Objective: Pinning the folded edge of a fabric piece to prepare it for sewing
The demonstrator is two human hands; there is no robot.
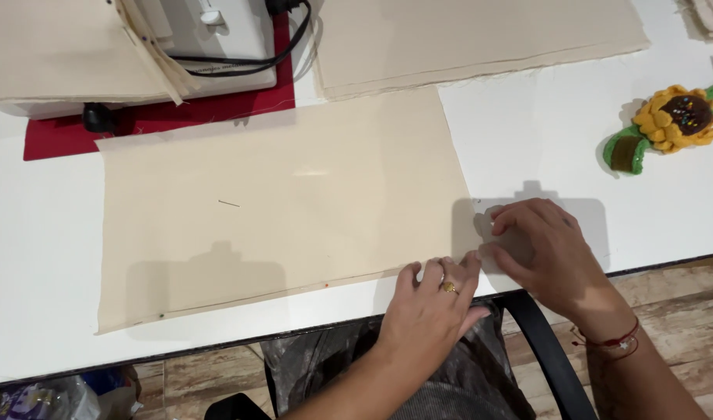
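A large cream fabric rectangle (279, 210) lies flat on the white table (45, 257). My left hand (430, 303), with a ring on one finger, rests palm down at the fabric's near right corner, fingertips on its lower edge. My right hand (547, 249) sits just right of that corner with its fingers curled toward the fabric's edge; what they pinch is too small to tell. Small pins dot the fabric's near edge, and a thin pin or thread (229, 204) lies on the cloth's left half.
A white sewing machine (209, 39) with a black cable stands on a red mat (162, 117) at the back left. More cream fabric (481, 35) lies behind. A sunflower-shaped pincushion (671, 120) sits at right. A black chair arm (547, 358) is below the table edge.
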